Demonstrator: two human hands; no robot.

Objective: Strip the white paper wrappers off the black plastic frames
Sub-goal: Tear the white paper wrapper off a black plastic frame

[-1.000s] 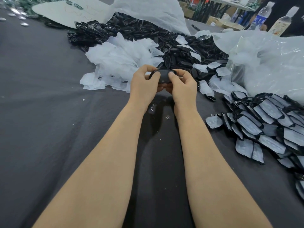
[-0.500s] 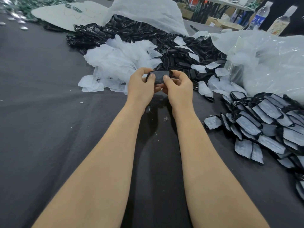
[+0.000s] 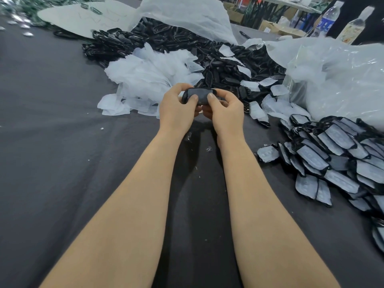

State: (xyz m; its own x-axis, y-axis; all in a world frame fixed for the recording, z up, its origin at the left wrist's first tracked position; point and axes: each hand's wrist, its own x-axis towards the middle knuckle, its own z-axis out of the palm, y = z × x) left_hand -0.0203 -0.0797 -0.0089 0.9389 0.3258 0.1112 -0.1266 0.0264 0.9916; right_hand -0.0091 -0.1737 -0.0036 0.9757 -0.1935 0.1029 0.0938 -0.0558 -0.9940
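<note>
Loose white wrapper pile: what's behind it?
A heap of bare black frames lies behind the loose white wrapper pile. A translucent plastic sheet drapes over the heap's far part, so what lies beneath it is hidden.

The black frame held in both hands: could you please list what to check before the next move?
1. Left hand and right hand both pinch the black frame, thumbs on its near face: ok.
2. Wrapper edge already loosened on the held frame: cannot tell.
3. Pile of shed white wrappers lies just ahead on the left, ready for the next wrapper: ok.
4. Heap of stripped frames lies beyond it: ok.
5. Wrapped frames wait on the right: ok.
</note>
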